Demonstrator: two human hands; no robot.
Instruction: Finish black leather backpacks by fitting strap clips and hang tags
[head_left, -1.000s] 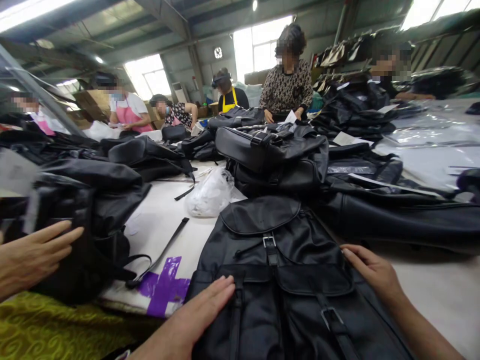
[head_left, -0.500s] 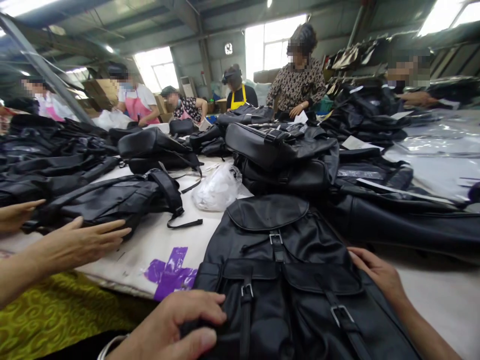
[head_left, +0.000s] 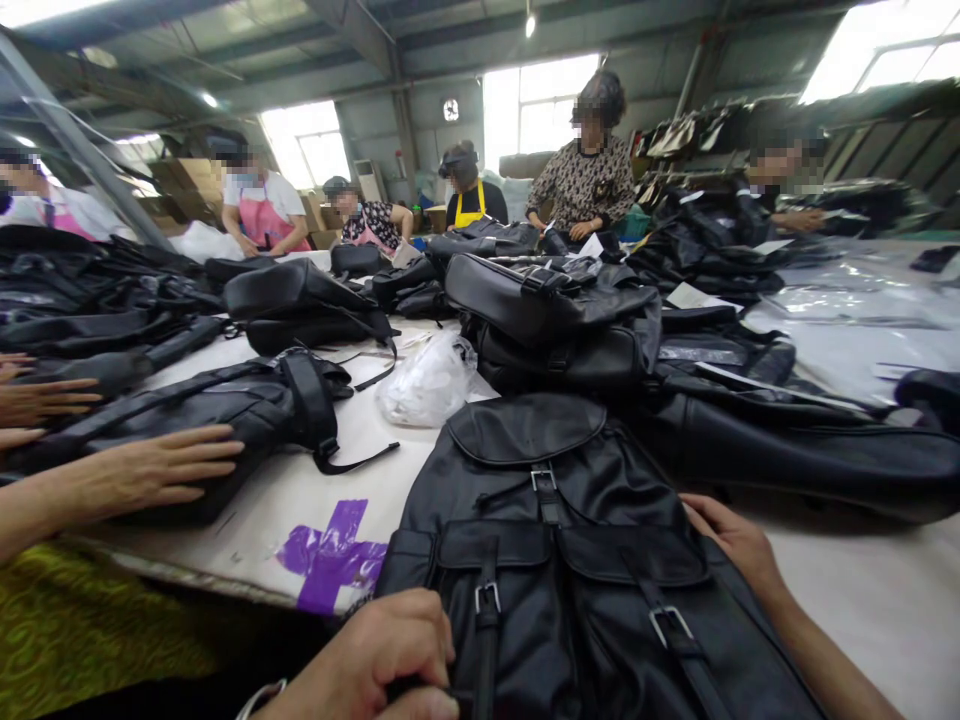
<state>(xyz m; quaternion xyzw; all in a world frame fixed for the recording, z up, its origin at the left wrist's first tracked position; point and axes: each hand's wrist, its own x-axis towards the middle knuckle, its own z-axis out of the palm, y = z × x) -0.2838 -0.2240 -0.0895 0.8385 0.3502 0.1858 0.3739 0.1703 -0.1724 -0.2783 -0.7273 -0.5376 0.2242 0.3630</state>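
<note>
In front of me a black leather backpack lies with its flap and two buckled front pockets facing up. My left hand is at its lower left side, fingers curled in against the leather beside the left pocket; part of the grip is hidden. On the far right edge, my right hand grips the side of the bag, its other fingers partly out of sight under the edge. To the left, a co-worker's hand lies flat on another black backpack with a loose strap.
Stacked black bags stand just behind my backpack, next to a crumpled clear plastic bag. Purple tape is stuck to the white table. More bags line both sides; several people work across the table.
My left hand has curled its fingers in at the backpack's side. The co-worker's hand has come down onto the other backpack, and more hands show at the left edge.
</note>
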